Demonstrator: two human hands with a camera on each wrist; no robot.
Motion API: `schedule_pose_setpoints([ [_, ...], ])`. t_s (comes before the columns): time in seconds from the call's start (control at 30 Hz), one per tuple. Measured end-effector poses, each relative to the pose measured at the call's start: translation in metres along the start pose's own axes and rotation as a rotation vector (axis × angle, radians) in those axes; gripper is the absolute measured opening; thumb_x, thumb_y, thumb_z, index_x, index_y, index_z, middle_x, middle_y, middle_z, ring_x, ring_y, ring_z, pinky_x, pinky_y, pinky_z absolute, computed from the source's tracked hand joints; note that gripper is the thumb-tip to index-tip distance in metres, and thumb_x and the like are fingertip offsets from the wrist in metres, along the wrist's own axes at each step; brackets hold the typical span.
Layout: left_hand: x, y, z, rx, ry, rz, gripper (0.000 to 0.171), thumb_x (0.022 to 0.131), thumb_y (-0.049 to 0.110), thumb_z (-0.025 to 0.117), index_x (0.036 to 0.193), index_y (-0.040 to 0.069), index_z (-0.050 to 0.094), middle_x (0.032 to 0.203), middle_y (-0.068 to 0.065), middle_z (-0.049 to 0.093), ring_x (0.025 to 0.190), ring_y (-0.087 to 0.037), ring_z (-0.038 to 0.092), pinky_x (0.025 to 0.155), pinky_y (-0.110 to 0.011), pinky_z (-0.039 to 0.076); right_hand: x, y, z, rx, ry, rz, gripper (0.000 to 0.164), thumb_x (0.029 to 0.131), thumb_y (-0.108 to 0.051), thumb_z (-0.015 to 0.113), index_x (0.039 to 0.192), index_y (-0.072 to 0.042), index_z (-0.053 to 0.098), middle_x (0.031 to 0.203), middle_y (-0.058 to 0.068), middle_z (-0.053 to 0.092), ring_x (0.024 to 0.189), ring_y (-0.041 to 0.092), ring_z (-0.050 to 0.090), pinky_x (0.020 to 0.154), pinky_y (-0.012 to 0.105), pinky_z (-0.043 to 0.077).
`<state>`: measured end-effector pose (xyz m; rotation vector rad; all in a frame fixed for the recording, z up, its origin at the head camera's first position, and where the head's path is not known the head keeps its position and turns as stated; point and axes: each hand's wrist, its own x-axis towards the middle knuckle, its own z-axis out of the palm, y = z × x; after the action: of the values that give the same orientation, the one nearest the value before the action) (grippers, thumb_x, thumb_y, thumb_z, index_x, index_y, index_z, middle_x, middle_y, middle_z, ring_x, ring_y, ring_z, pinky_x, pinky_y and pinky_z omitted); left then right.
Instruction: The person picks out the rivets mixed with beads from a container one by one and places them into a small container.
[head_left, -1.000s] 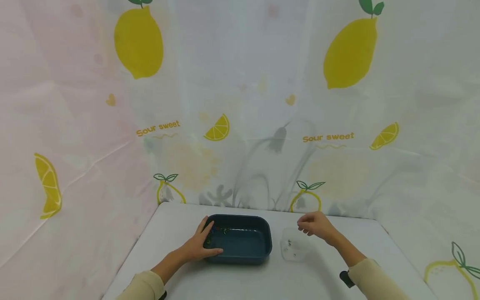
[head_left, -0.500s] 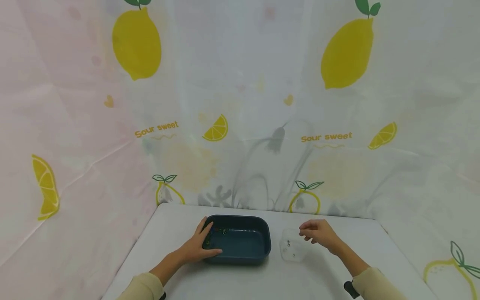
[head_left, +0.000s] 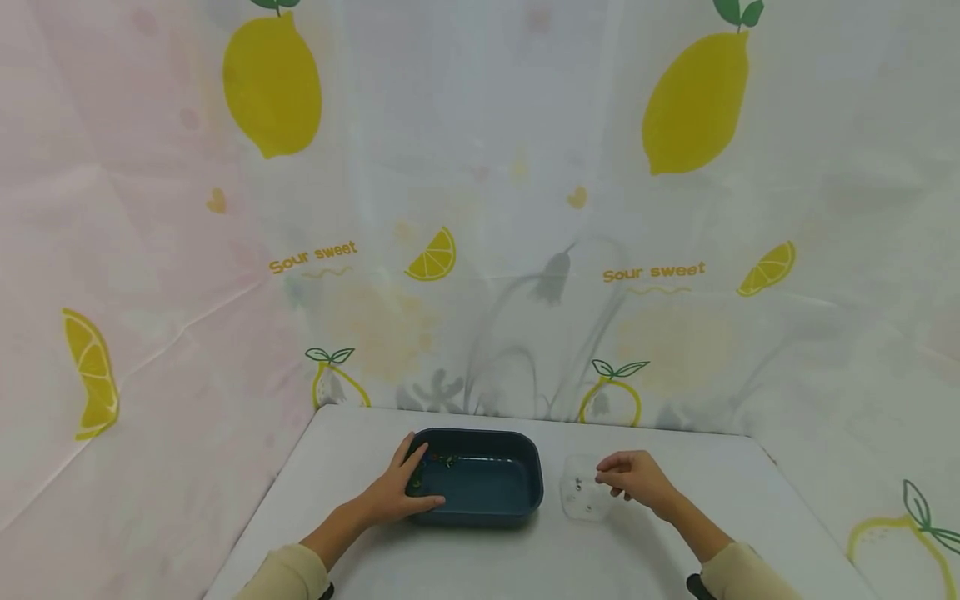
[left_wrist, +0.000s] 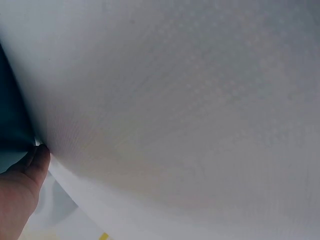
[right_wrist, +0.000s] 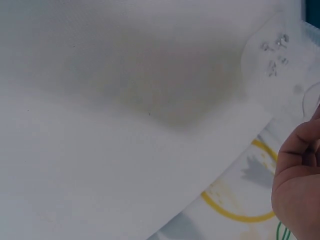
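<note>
My left hand (head_left: 387,496) rests on the left end of a dark blue rectangular basin (head_left: 491,487), fingers spread over its side and thumb along the front rim. Several small green, blue and red pieces (head_left: 448,461) lie at the basin's left end, partly behind that hand. To the right of the basin, my right hand (head_left: 636,479) is at a clear plastic box (head_left: 577,504) holding several small silvery pieces (right_wrist: 276,47). Its thumb and forefinger are close together; whether they pinch something is hidden. A thin pale curved line (right_wrist: 304,102) shows beside the fingers in the right wrist view.
A white-covered table (head_left: 540,567) carries both containers. Close behind it hangs a lemon-printed cloth (head_left: 480,167), which also runs along both sides. The basin and the box stand a small gap apart.
My right hand has come down a little toward the clear box, first relaxing slightly and then bringing its fingertips together. The left hand and the basin have stayed put.
</note>
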<state>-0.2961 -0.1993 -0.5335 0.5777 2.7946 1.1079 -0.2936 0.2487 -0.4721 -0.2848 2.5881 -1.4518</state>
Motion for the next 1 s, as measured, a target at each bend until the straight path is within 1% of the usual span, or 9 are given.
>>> schedule_pose_setpoints([
  [0.07,0.000,0.000,0.000,-0.001,0.003,-0.001,0.105,0.082,0.057,0.073,0.159,0.011,0.019,0.166,-0.017,-0.005,0.143,-0.048,0.032,0.103,-0.064,0.038,0.001,0.000,0.001,-0.007,0.005,0.001,0.028,0.091,-0.014,0.070,0.105,0.009,0.067,0.094,0.018,0.074,0.067,0.015,0.060,0.054,0.025,0.047],
  [0.27,-0.001,0.002,-0.001,-0.013,0.003,-0.006,0.104,0.082,0.056,0.074,0.159,0.011,0.021,0.166,-0.017,-0.004,0.141,-0.049,0.033,0.102,-0.065,0.039,0.003,0.001,0.007,-0.050,0.037,0.045,0.025,0.090,-0.015,0.071,0.104,0.006,0.069,0.086,0.012,0.073,0.062,0.014,0.054,0.051,0.025,0.042],
  [0.5,-0.002,0.002,-0.001,-0.009,0.001,-0.012,0.102,0.082,0.057,0.073,0.158,0.012,0.023,0.166,-0.017,-0.004,0.139,-0.049,0.037,0.100,-0.065,0.040,0.005,0.002,0.009,-0.043,0.043,0.045,0.024,0.090,-0.012,0.071,0.104,0.007,0.069,0.086,0.007,0.074,0.063,0.013,0.053,0.054,0.026,0.045],
  [0.6,-0.001,0.002,-0.002,-0.009,0.001,-0.017,0.101,0.082,0.057,0.073,0.158,0.012,0.024,0.166,-0.016,-0.004,0.139,-0.048,0.037,0.101,-0.065,0.040,0.006,0.002,0.008,-0.041,0.042,0.039,0.025,0.089,-0.014,0.072,0.103,0.007,0.070,0.085,0.007,0.073,0.062,0.013,0.053,0.054,0.026,0.046],
  [0.77,0.001,0.003,-0.001,-0.009,0.001,-0.014,0.099,0.083,0.057,0.072,0.158,0.013,0.025,0.167,-0.016,-0.004,0.141,-0.047,0.035,0.102,-0.065,0.040,0.003,-0.002,0.004,-0.069,0.039,0.021,0.030,0.090,-0.018,0.072,0.107,0.007,0.069,0.090,0.014,0.073,0.065,0.015,0.056,0.055,0.027,0.047],
  [0.83,0.001,0.003,0.000,-0.008,-0.001,-0.013,0.099,0.083,0.057,0.072,0.158,0.013,0.025,0.166,-0.016,-0.004,0.140,-0.048,0.036,0.101,-0.065,0.040,0.001,-0.006,0.001,-0.095,0.077,0.003,0.031,0.090,-0.020,0.072,0.108,0.006,0.069,0.094,0.016,0.072,0.067,0.018,0.060,0.056,0.029,0.049],
  [0.9,0.000,0.003,0.000,-0.007,-0.002,-0.011,0.099,0.083,0.057,0.072,0.158,0.013,0.026,0.166,-0.017,-0.003,0.140,-0.048,0.037,0.101,-0.065,0.040,0.000,-0.012,-0.002,-0.140,0.141,-0.028,0.031,0.092,-0.022,0.071,0.111,0.003,0.069,0.098,0.015,0.072,0.070,0.021,0.063,0.058,0.029,0.051],
  [0.97,-0.001,0.003,-0.001,-0.011,0.000,-0.006,0.099,0.083,0.057,0.073,0.157,0.013,0.026,0.166,-0.018,-0.003,0.139,-0.049,0.037,0.100,-0.065,0.040,-0.001,-0.020,-0.003,-0.217,0.218,-0.087,0.035,0.092,-0.025,0.070,0.116,0.000,0.067,0.106,0.016,0.071,0.075,0.023,0.065,0.062,0.031,0.052],
  [1.0,-0.001,0.003,-0.001,-0.012,0.001,-0.002,0.099,0.083,0.057,0.073,0.157,0.012,0.026,0.166,-0.018,-0.003,0.139,-0.049,0.037,0.100,-0.065,0.040,0.000,-0.023,-0.003,-0.281,0.254,-0.126,0.039,0.093,-0.028,0.070,0.121,-0.001,0.065,0.112,0.016,0.070,0.080,0.024,0.066,0.066,0.034,0.054],
])
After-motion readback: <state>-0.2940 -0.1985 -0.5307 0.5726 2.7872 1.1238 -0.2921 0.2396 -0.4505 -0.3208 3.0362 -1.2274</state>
